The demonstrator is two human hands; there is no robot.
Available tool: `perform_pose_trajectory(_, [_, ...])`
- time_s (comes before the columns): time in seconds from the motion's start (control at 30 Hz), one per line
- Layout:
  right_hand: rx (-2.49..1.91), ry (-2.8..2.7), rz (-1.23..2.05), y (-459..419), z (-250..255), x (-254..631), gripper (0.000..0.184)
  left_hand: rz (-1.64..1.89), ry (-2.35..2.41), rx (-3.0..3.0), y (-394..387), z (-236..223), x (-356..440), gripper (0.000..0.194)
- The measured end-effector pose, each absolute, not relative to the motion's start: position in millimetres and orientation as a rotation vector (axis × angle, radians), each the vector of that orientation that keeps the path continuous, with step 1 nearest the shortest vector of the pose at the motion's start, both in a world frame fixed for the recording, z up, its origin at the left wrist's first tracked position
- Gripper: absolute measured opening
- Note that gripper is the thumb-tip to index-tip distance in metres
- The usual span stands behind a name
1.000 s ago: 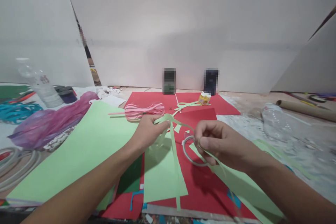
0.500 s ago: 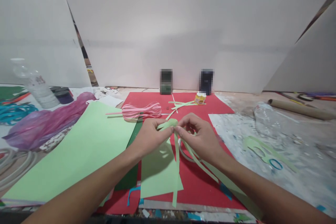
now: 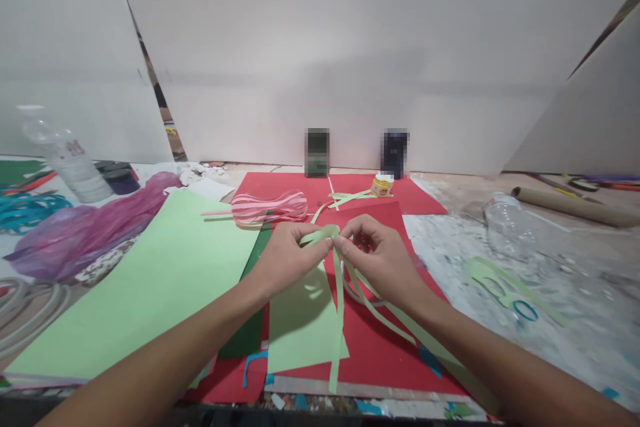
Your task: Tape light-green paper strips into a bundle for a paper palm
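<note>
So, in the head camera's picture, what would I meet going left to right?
Clear bottle with red print, dark purple container, left hand, hanging green paper strip, right hand, another clear bottle, cardboard tube.

**Covered, Cropped and Too Small to Read**

The left hand [image 3: 287, 255] and right hand [image 3: 383, 257] cover part of the green strips [image 3: 336, 327], so whether these are joined at the fingertips cannot be told. The right hand also hides part of the white ring [image 3: 354, 297]. The left forearm [image 3: 190, 333] blocks some of the large green sheet [image 3: 150, 260], and is itself cut off at the bottom. The left edge crops the pale coiled tubing [image 3: 56, 307] and the blue strips [image 3: 33, 209]. The dark upright objects [image 3: 317, 153] are pixelated beyond recognition. Lettering on the yellow jar [image 3: 382, 187] is too small to read.
</note>
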State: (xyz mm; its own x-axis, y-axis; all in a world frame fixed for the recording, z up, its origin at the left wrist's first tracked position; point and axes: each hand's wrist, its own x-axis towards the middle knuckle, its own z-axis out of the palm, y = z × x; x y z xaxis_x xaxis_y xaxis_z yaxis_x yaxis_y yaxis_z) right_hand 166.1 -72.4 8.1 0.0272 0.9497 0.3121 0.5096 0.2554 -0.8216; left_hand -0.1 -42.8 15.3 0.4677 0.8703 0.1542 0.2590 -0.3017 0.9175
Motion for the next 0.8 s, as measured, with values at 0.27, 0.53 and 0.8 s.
perform_pose_trajectory(0.27, [-1.42, -1.578, 0.682, -72.0, 7.5, 165.7, 0.02, 0.862, 0.973, 1.889, -43.1, 16.9, -1.2, 0.023])
perform_pose_trajectory(0.53, [-1.401, -1.571, 0.726, -73.2, 9.7, 165.8, 0.022, 0.868, 0.924, 1.87, -43.2, 19.8, -2.8, 0.024])
perform_pose_trajectory(0.8, [-1.388, -1.573, 0.801, -71.8, 10.8, 167.7, 0.023, 0.844, 0.92, 1.85, -41.4, 19.0, -3.8, 0.028])
